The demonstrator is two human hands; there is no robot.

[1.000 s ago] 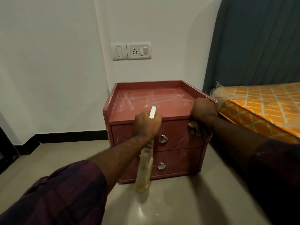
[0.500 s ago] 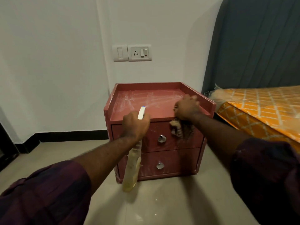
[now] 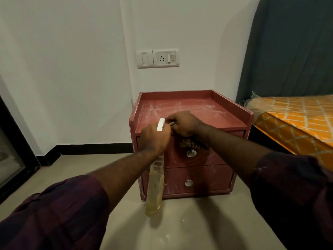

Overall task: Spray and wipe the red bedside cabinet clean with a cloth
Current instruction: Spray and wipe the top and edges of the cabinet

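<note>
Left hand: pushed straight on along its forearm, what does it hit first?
Probably the right hand, close beside the spray nozzle; beyond it, the red cabinet top. Depth is unclear.

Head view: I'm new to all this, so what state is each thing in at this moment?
Cabinet top: streaked with white smears, not yet wiped clean.
Upper drawer: closed.
Lower drawer: closed.
Spray bottle: held by its head in the left hand, body hanging down.
Cloth: bunched in the right hand, hanging over the front edge.
Mattress: wrapped in clear plastic.
</note>
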